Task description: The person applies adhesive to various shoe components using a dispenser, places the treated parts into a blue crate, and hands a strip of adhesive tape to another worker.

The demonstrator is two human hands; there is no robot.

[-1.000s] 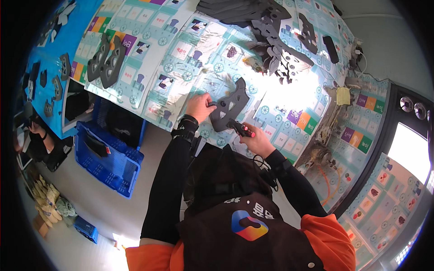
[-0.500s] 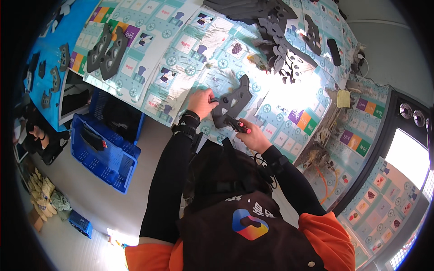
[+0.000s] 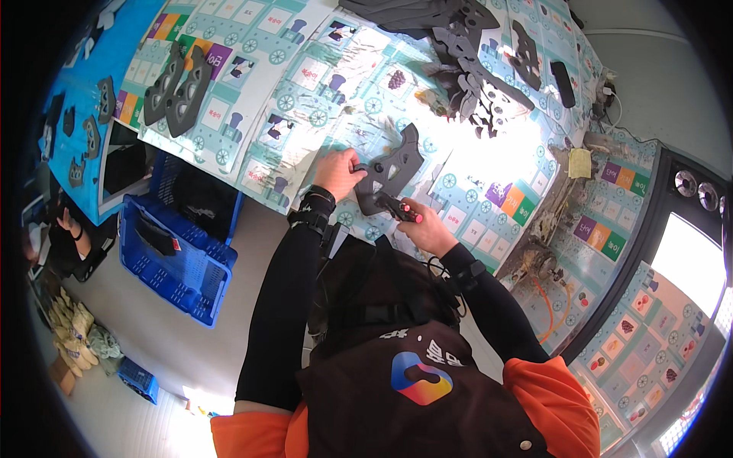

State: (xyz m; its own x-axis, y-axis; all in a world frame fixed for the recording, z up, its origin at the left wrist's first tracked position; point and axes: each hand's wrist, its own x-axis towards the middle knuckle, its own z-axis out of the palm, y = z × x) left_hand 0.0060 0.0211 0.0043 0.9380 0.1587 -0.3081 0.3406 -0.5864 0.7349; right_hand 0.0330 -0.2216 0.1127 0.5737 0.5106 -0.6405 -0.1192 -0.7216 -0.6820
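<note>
The dark grey part [image 3: 397, 169] with cut-out openings is at the near edge of the patterned surface [image 3: 305, 153], between the two hands. The left hand [image 3: 336, 175] has its fingers pinching a tab at the part's left side. The right hand [image 3: 427, 229] has its fingers wrapped around a hand tool [image 3: 398, 208] with red handle ends; its tip seems to meet the part's lower end, though the view is too small to be sure. Beyond lies a pile of dark parts [image 3: 458, 49], and a blue crate [image 3: 210, 267] stands at left
</note>
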